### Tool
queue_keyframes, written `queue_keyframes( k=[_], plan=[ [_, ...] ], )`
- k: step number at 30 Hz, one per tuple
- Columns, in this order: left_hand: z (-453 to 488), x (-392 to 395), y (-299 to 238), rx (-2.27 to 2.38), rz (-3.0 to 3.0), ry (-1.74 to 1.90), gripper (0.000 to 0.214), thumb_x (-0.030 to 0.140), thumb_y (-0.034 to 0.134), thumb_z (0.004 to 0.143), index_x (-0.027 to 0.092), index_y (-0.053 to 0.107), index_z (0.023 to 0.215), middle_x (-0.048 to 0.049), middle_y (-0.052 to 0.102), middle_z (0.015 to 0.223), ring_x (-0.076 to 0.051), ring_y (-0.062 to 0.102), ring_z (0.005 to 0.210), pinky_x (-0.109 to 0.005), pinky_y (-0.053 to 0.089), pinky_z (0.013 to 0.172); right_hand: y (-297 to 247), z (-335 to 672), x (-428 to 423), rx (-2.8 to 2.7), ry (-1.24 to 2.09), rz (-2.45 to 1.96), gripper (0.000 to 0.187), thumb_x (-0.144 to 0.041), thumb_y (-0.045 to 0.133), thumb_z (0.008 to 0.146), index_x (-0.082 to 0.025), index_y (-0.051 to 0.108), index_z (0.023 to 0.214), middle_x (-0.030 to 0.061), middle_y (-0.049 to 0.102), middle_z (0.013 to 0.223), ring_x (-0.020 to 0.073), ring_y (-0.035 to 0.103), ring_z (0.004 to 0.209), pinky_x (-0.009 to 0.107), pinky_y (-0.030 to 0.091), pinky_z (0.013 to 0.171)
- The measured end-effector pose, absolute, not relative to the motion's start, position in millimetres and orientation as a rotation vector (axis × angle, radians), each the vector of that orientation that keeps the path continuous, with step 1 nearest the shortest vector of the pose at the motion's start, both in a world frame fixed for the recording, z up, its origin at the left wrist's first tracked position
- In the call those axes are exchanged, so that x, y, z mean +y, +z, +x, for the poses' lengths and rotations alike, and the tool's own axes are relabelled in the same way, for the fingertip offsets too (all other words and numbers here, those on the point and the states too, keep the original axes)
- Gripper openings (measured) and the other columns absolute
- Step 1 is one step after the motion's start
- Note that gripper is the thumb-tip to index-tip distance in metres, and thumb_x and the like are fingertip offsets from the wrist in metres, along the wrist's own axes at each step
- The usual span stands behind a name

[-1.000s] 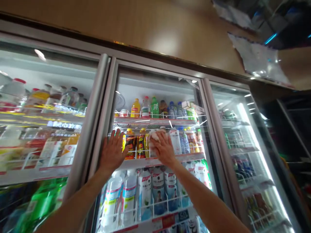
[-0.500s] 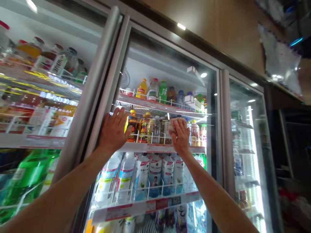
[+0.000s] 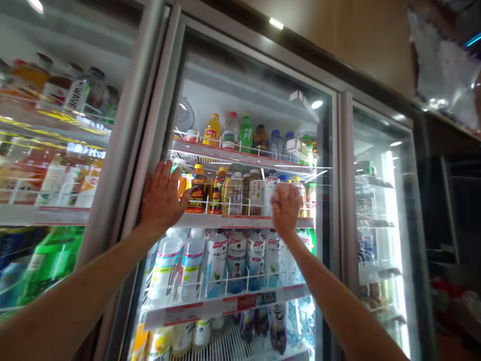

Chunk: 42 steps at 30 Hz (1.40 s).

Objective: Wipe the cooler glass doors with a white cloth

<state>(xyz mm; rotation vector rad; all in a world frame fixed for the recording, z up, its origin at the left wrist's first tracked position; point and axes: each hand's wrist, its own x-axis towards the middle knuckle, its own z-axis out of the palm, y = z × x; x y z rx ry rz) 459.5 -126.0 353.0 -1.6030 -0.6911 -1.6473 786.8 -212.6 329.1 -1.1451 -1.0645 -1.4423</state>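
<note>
Pressing glass cooler door | left hand spread flat | right hand curled, contents unclear

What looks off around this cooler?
A crumpled silvery sheet sits at top right, on the wood-look panel above the glass cooler doors. Its ragged edges make it look torn or loose, unlike the plain panel around it.

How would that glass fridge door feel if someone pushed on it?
It probably feels stiff and fairly heavy: the glass fridge door sits in a thick silver frame. Its surface looks smooth, so the flat left hand might slide on it. Glass may also crack under a hard knock.
</note>
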Motion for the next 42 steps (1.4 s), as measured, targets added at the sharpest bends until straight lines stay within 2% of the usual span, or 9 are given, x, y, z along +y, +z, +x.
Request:
queue_keyframes(
  k=[3, 7, 10, 13, 17, 23, 31, 38, 42],
  plan=[
    [456.1, -130.8, 328.7, -0.745, -1.672, -1.577, 0.056, 0.04, 0.035, 0.091, 0.013, 0.026, 0.14, -0.0156, 0.027, 0.148, -0.026, 0.016, 0.14, -0.052, 0.016, 0.112, 309.8, 765.7, -215.8, -1.333, -1.491, -1.137, 0.044, -0.027, 0.044, 0.085, -0.028, 0.047, 0.128, 0.0047, 0.031, 0.146, 0.0242, 0.02, 0.138, 0.048, 0.027, 0.107],
    [452.4, -133.0, 281.7, -0.786, -1.689, -1.545, 0.06, 0.036, 0.035, 0.091, 0.018, 0.013, 0.145, -0.013, 0.02, 0.151, -0.026, 0.012, 0.141, -0.051, 0.015, 0.113, 315.2, 816.6, -238.9, -0.911, -1.275, -1.199, 0.049, -0.025, 0.04, 0.084, -0.021, 0.043, 0.133, 0.0131, 0.038, 0.14, 0.029, 0.03, 0.132, 0.054, 0.032, 0.1],
    [450.7, -131.1, 264.6, -0.774, -1.699, -1.558, 0.063, 0.034, 0.036, 0.09, 0.021, 0.009, 0.146, -0.0118, 0.018, 0.152, -0.028, 0.014, 0.14, -0.052, 0.015, 0.113, 315.3, 814.1, -233.5, -0.764, -1.166, -1.2, 0.052, -0.024, 0.039, 0.084, -0.017, 0.041, 0.135, 0.0165, 0.035, 0.141, 0.0327, 0.025, 0.133, 0.058, 0.029, 0.101],
    [449.8, -129.9, 265.1, -0.776, -1.727, -1.561, 0.063, 0.034, 0.035, 0.09, 0.021, 0.009, 0.146, -0.0108, 0.014, 0.153, -0.029, 0.013, 0.14, -0.053, 0.013, 0.113, 297.9, 745.9, -213.0, -1.031, -1.274, -1.154, 0.047, -0.029, 0.043, 0.086, -0.024, 0.045, 0.132, 0.01, 0.028, 0.147, 0.0296, 0.012, 0.139, 0.055, 0.024, 0.106],
    [449.1, -129.2, 269.2, -0.755, -1.733, -1.538, 0.064, 0.034, 0.035, 0.09, 0.022, 0.006, 0.146, -0.01, 0.013, 0.153, -0.029, 0.011, 0.14, -0.054, 0.012, 0.113, 276.6, 695.6, -204.0, -1.463, -1.435, -1.071, 0.041, -0.035, 0.049, 0.085, -0.035, 0.049, 0.126, 0.0005, 0.029, 0.147, 0.0226, 0.014, 0.14, 0.047, 0.021, 0.111],
    [448.2, -127.3, 267.4, -0.744, -1.677, -1.507, 0.065, 0.032, 0.036, 0.091, 0.022, 0.004, 0.146, -0.0111, 0.014, 0.153, -0.029, 0.012, 0.14, -0.054, 0.015, 0.112, 284.6, 769.9, -219.5, -0.828, -1.195, -1.177, 0.038, -0.027, 0.042, 0.088, -0.025, 0.052, 0.124, 0.0079, 0.027, 0.148, 0.0288, 0.019, 0.138, 0.054, 0.026, 0.105],
    [448.2, -128.9, 269.1, -0.738, -1.677, -1.504, 0.064, 0.032, 0.035, 0.09, 0.023, 0.005, 0.146, -0.0102, 0.012, 0.153, -0.031, 0.014, 0.14, -0.057, 0.014, 0.111, 247.3, 656.9, -195.8, -1.577, -1.408, -1.02, 0.043, -0.032, 0.055, 0.081, -0.039, 0.051, 0.123, -0.0026, 0.028, 0.149, 0.0219, 0.012, 0.141, 0.045, 0.015, 0.112],
    [447.8, -129.5, 269.1, -0.748, -1.677, -1.469, 0.065, 0.032, 0.036, 0.09, 0.023, 0.004, 0.146, -0.0103, 0.012, 0.153, -0.031, 0.013, 0.14, -0.057, 0.015, 0.111, 249.0, 780.6, -222.6, -0.812, -1.149, -1.193, 0.04, -0.024, 0.043, 0.086, -0.028, 0.053, 0.125, 0.006, 0.027, 0.149, 0.0281, 0.02, 0.138, 0.053, 0.025, 0.106],
    [446.5, -129.2, 268.8, -0.757, -1.666, -1.468, 0.064, 0.032, 0.035, 0.091, 0.024, 0.004, 0.146, -0.0101, 0.013, 0.153, -0.031, 0.014, 0.14, -0.057, 0.015, 0.111, 240.8, 728.0, -213.4, -1.021, -1.182, -1.164, 0.041, -0.025, 0.046, 0.085, -0.029, 0.053, 0.125, 0.0044, 0.027, 0.149, 0.0271, 0.013, 0.14, 0.05, 0.021, 0.109]
  ],
)
